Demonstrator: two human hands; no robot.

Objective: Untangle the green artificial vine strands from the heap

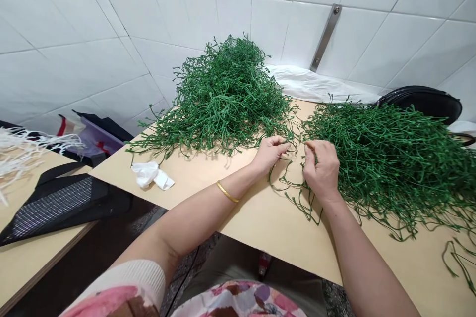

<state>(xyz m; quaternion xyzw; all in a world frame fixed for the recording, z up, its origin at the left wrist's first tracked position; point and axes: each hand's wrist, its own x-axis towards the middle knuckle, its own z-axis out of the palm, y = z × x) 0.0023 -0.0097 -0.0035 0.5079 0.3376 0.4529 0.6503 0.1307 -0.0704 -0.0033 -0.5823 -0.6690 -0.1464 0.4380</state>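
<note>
My left hand (272,154), with a gold bangle at the wrist, is closed in a pinch on a thin green plastic stem near the table's middle. Facing it a short gap away, my right hand (323,167) has its thumb and forefinger pressed together on a green stem, mostly hidden by the fingers. Loose green stems (300,203) trail on the table below and between both hands. Behind the left hand rises a tall heap of green stems (230,94). A second, lower pile of green stems (390,158) lies right beside the right hand.
A crumpled white tissue (148,176) lies on the tan tabletop (260,230) at left. White plastic sheeting (316,84) and a black bag (422,101) are at the back. On a second table at left are a black mesh bag (55,205) and white strands (22,153).
</note>
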